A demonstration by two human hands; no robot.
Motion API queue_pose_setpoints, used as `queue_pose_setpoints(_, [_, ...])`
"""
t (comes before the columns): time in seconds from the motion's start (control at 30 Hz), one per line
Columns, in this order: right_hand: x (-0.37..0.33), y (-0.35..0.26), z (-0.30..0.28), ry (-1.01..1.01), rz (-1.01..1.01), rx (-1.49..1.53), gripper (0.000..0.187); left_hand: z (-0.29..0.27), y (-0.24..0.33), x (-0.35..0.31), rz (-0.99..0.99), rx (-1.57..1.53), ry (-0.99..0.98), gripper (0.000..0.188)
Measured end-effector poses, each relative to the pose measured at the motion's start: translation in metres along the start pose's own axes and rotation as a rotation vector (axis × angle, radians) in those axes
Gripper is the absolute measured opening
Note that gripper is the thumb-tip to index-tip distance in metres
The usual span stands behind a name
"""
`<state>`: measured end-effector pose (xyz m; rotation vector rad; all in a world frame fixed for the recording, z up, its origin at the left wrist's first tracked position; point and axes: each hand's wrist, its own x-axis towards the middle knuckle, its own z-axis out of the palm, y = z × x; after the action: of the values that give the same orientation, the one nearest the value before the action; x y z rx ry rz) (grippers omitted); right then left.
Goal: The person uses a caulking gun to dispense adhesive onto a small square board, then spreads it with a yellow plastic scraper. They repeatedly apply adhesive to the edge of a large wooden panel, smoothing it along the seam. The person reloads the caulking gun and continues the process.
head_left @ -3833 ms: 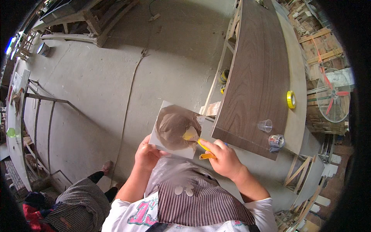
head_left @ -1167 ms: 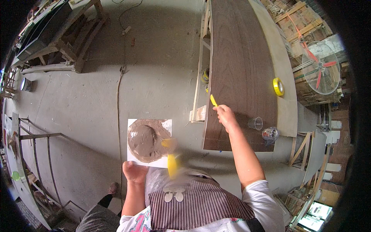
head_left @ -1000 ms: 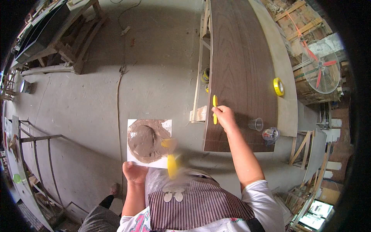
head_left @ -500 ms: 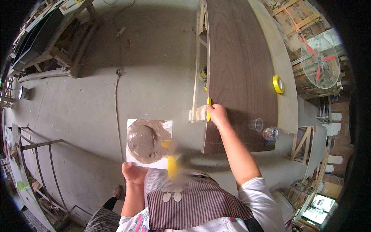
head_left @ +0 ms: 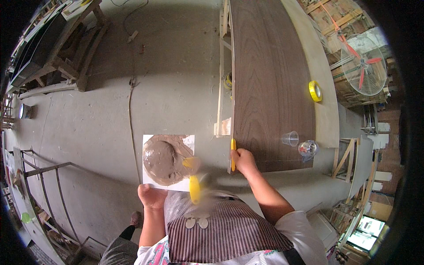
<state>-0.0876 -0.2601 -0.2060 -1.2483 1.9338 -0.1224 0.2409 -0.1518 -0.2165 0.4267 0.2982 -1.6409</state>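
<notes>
- Head view: a long table (head_left: pixel 274 88) with a brown wood-grain top runs away on the right, a paler strip along its far right side.
- The grey floor (head_left: pixel 176 70) fills the middle, marked with scuffs and crossed by a thin cord (head_left: pixel 130 106).
- A lit screen (head_left: pixel 366 233) stands at lower right; what it shows is too small to read.
- The shirt (head_left: pixel 160 251) has a pink and green print, and the striped apron (head_left: pixel 216 234) carries a pale rounded patch.
- The left hand (head_left: pixel 153 196) grips the near edge of a white board (head_left: pixel 154 182), thumb on top; the board is held over the floor, left of the table.
- Brown paste (head_left: pixel 161 157) lies in a thick round heap on it.
- A yellow knife (head_left: pixel 194 190) lies at the board's right side, its handle jutting past the edge; a blur hides part of it.
- The right hand (head_left: pixel 244 161) pinches a yellow scraper (head_left: pixel 233 154) at the table's near left edge.
- A yellow tape roll (head_left: pixel 315 91), a clear cup (head_left: pixel 290 138) and a jar (head_left: pixel 308 149) stand to the right, apart from the hands.
- Beyond the table is a red-bladed fan (head_left: pixel 363 66); a metal rack (head_left: pixel 48 168) stands at left.
- Another person's shoe (head_left: pixel 136 219) shows at lower left.
</notes>
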Motion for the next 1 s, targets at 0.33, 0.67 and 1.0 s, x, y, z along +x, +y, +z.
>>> queue_pose_setpoints(0.33, [0.073, -0.041, -0.021, 0.226, -0.182, -0.047, 0.036, -0.012, 0.005, 0.0, -0.049, -0.018, -0.076, 0.074])
queue_pose_setpoints(0.67, [0.111, -0.036, -0.026, 0.159, -0.097, 0.064, 0.038, 0.004, -0.004, -0.005, 0.069, -0.025, 0.096, 0.066])
queue_pose_setpoints(1.0, [0.074, -0.003, 0.0, 0.012, 0.029, 0.258, 0.032, -0.012, 0.002, -0.009, -0.013, -0.017, -0.05, 0.074])
